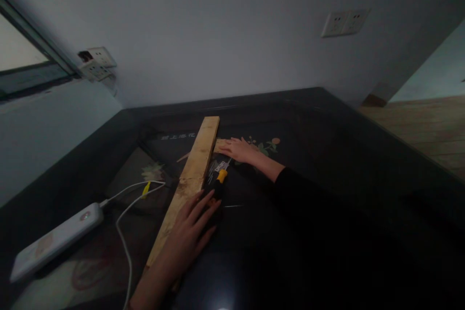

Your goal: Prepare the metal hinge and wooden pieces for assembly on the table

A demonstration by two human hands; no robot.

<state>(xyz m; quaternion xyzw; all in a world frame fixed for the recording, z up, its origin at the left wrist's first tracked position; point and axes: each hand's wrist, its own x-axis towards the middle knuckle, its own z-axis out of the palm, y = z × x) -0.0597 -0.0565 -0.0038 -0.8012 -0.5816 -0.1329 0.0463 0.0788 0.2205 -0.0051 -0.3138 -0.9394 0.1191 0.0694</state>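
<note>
Left hand [192, 232] lies flat, fingers spread, on a long pale plank [192, 174] set diagonally on the dark table [327, 164]. Right hand [238, 149] rests open on a small wood block [219, 145] touching the plank. A yellow-handled tool [220, 181] lies between the hands.

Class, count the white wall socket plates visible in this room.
2: one white double socket plate sits high on the back wall at the right; another white socket plate is at the left beside the window frame. Others may lie outside the view.
</note>
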